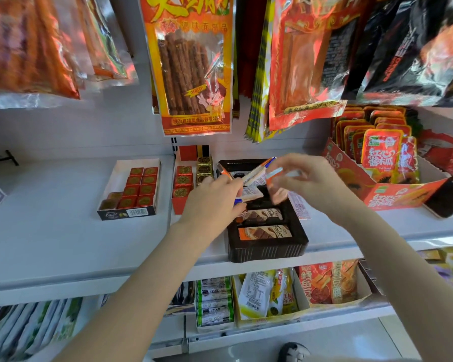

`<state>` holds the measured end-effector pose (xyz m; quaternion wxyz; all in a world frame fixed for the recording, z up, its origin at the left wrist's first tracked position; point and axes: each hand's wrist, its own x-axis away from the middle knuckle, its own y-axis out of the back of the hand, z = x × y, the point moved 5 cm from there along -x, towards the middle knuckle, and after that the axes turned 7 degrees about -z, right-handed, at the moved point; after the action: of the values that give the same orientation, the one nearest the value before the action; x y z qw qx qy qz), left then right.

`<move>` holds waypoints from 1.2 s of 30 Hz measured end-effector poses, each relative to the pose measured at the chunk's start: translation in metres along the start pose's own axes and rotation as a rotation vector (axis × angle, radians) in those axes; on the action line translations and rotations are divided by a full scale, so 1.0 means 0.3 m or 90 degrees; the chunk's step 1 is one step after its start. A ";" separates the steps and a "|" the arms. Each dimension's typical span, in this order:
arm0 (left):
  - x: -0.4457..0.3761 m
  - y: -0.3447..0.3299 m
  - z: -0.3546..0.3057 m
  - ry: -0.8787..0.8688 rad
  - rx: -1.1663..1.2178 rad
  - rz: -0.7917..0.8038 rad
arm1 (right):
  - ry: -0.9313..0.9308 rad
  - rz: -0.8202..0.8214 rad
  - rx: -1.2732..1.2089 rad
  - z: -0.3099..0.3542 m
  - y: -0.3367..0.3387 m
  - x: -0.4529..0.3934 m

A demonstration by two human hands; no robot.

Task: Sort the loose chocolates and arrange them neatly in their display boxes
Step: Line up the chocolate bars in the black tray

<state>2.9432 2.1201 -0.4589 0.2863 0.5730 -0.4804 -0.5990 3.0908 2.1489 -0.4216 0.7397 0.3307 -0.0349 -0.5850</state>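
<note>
Dark brown plastic, ribbed along its front wall: that is the display tray (266,250) sitting at the front edge of the white shelf (50,231), and both hands are working just above its far end. The left hand (212,197) grips a small fan of flat chocolate bars (254,171), their white and orange wrappers sticking up and away toward the right. The right hand (311,178) has its fingers curled down and pinches one orange-ended bar (273,176) right beside that fan (it is blurred, so I cannot read how firmly it is held). Below the hands, two brown-wrapped bars (264,232) lie flat in the tray's near compartments, one behind the other.

To the left, well apart from the tray, stands an open carton of red foil squares (139,188), stacked in two rows with a couple of gold ones at the near corner. Between it and the tray is a narrower red box (183,184) with red and gold squares. On the right sits an orange carton of sachets (382,163), a dark phone (447,197) leaning on its corner. Snack bags (191,64) hang overhead.
</note>
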 end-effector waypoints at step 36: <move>-0.004 0.055 0.076 0.234 0.509 -0.066 | -0.166 -0.138 -0.166 -0.077 -0.007 -0.027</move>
<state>2.9181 2.1205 -0.4463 0.0920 0.7590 -0.5863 -0.2679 3.0966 2.1663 -0.4379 0.6981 0.1559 -0.0184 -0.6986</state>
